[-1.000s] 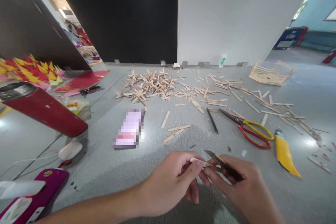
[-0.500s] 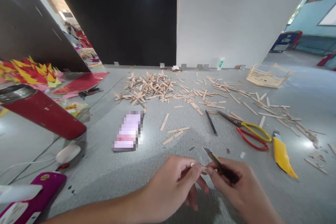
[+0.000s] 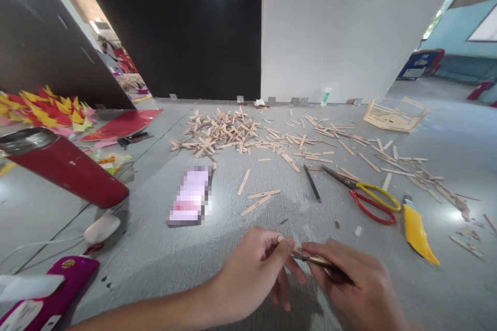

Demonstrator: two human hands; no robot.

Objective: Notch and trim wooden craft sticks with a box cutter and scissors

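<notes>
Between the thumb and fingers of my left hand [image 3: 258, 276] is a small wooden stick [image 3: 284, 240], mostly covered by the fingers. My right hand [image 3: 355, 276] grips a craft knife [image 3: 320, 260] with a dark and brass-coloured handle. The knife's blade lies against or just beside the stick, close to my left fingertips; exact contact is hard to make out. Just beyond my hands, a few loose wooden sticks [image 3: 256, 205] lie on the grey table [image 3: 217, 248].
A large pile of wooden sticks [image 3: 221, 132] spreads along the back. Right are scissors [image 3: 375, 199], a yellow-handled cutter [image 3: 419, 232], a black pencil [image 3: 311, 183] and a stick frame [image 3: 396, 114]. Left stand a phone [image 3: 192, 194], a red tumbler [image 3: 73, 168] and a white mouse [image 3: 101, 228].
My right hand has turned the knife, so its blade swings from pointing up and away to lying down toward the stick in my left hand. My left hand stays nearly in place.
</notes>
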